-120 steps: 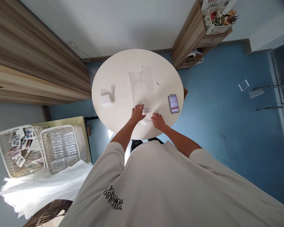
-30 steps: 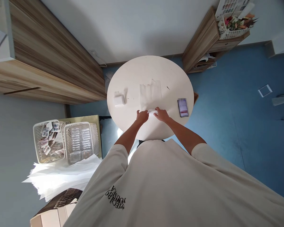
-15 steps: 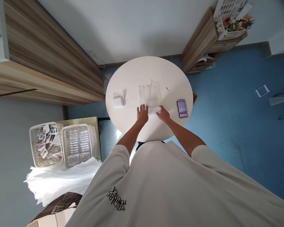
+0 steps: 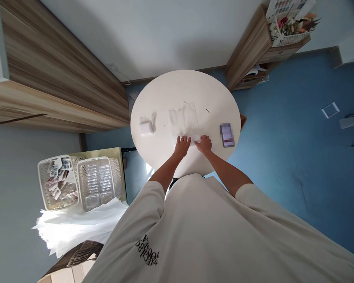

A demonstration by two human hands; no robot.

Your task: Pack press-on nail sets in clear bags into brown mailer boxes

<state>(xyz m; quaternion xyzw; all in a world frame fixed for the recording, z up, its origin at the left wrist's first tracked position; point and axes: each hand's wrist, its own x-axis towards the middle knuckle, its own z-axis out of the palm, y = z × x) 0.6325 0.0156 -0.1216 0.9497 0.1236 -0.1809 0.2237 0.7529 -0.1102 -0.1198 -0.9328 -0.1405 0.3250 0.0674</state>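
On the round white table lies a thin, translucent white wrapping sheet with a ragged far edge. Its near end is folded over into a pale strip. My left hand grips this folded end from the left, fingers curled down on it. From the right, my right hand holds the same end, thumb pointing inward. Whether something lies inside the fold I cannot make out. Left of the sheet sits a small white block-shaped packet with a loose clear strip beside it. A phone rests at the right.
At lower left stand a white basket of printed cards and another of clear plastic boxes. White paper sheets are piled below them. A wood-grain cabinet is on the left; a smaller cabinet stands back right.
My left hand has moved right, closer to my right hand. The sheet has shifted slightly left and toward me, tilting a little, and its middle is more creased.
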